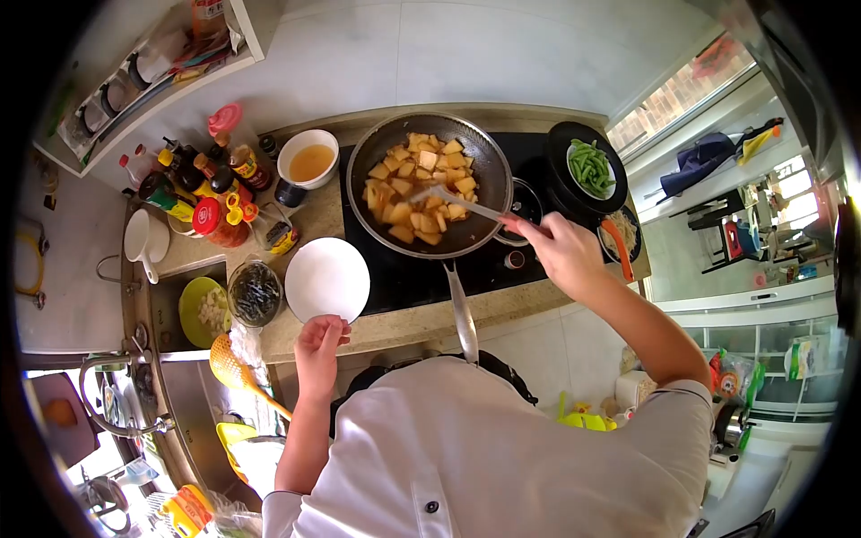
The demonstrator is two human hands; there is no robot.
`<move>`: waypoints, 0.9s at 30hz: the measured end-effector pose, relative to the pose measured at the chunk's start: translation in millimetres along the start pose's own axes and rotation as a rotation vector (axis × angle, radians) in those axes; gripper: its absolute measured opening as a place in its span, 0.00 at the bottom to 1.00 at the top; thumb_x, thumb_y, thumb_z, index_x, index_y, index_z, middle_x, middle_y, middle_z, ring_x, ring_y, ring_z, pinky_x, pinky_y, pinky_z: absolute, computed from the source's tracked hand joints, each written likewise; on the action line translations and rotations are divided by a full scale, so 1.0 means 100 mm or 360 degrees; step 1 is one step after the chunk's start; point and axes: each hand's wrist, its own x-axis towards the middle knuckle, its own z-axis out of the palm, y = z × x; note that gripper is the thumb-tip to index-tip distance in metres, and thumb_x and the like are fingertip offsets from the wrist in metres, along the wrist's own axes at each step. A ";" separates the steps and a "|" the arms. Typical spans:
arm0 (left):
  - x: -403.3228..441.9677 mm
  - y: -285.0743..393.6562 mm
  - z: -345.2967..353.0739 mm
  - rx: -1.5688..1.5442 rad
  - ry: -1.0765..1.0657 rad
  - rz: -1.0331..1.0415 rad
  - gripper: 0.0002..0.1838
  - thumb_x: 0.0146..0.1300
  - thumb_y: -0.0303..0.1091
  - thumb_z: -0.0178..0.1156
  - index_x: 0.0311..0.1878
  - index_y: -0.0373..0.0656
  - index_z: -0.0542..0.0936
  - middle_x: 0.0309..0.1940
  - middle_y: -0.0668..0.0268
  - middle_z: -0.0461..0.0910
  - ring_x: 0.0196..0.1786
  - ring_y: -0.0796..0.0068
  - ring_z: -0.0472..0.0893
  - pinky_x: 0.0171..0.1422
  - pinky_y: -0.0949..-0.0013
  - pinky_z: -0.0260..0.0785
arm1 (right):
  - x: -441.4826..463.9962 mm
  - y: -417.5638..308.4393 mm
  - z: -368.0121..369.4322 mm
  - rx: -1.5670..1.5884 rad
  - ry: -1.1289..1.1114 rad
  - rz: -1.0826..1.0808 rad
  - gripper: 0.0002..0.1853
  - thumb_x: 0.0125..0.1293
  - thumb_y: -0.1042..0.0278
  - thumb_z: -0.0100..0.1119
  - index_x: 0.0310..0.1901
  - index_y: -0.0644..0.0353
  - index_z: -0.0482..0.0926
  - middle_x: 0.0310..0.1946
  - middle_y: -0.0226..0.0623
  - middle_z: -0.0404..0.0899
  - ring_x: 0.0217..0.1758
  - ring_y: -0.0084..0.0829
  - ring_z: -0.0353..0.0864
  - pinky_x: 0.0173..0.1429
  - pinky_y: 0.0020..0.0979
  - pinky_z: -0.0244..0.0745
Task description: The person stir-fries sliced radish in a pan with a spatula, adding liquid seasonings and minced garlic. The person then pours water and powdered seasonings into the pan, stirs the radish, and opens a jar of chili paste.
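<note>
My right hand (567,255) is closed around the handle of a spatula (466,204), whose grey head lies among browned potato chunks (399,213). These sit in a large dark frying pan (368,148) on the black stove, its metal handle pointing toward my body. Close to the near rim of a round white plate (328,280) is my left hand (320,352), fingers curled together. Whether they grip the rim or anything else is hidden. The plate rests on the counter left of the stove, and beside it stands a glass bowl (255,294) with dark contents.
A bowl of yellowish liquid (311,161) and sauce bottles (193,175) stand at the back left. Right of the pan are green beans (590,169) on a plate over a black pan, and an orange handle (619,249). A green bowl (204,311) is in the sink, near an orange strainer (235,366).
</note>
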 end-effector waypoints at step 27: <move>-0.05 -0.26 -0.32 0.0041 0.0036 -0.0030 0.09 0.77 0.36 0.62 0.47 0.39 0.82 0.43 0.64 0.85 0.46 0.73 0.84 0.50 0.70 0.77 | -0.16 -0.18 -0.20 0.0575 -0.0056 0.0296 0.14 0.68 0.72 0.68 0.55 0.58 0.87 0.30 0.40 0.83 0.27 0.38 0.82 0.32 0.37 0.76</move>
